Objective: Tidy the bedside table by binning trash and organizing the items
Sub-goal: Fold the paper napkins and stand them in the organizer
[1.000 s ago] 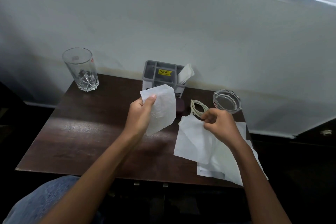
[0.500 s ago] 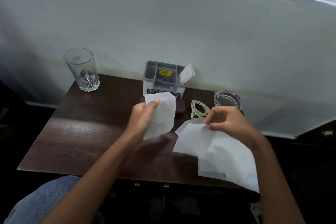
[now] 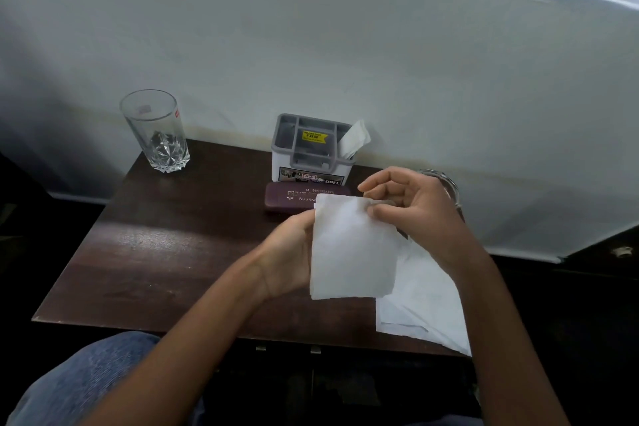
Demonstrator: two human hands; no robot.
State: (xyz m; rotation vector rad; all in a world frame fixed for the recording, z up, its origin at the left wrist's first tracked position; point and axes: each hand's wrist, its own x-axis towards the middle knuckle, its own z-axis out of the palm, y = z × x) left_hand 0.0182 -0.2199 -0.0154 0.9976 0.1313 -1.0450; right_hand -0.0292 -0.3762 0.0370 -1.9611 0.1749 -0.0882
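Both hands (image 3: 290, 252) (image 3: 415, 207) hold white tissue (image 3: 352, 252) above dark table (image 3: 166, 252).

The glass (image 3: 155, 131) stands at the far left corner of the table (image 3: 155, 252). The organizer (image 3: 311, 149) stands at the far middle against the wall (image 3: 345, 62), a folded paper (image 3: 354, 140) in its right compartment. The case (image 3: 290, 199) lies just before it. The ashtray (image 3: 449, 187) sits far right, behind the right hand (image 3: 415, 207). A tissue (image 3: 349, 252) hangs between the left hand (image 3: 290, 256) and the right. Loose sheets (image 3: 425, 304) lie near right, overhanging the table's near edge.
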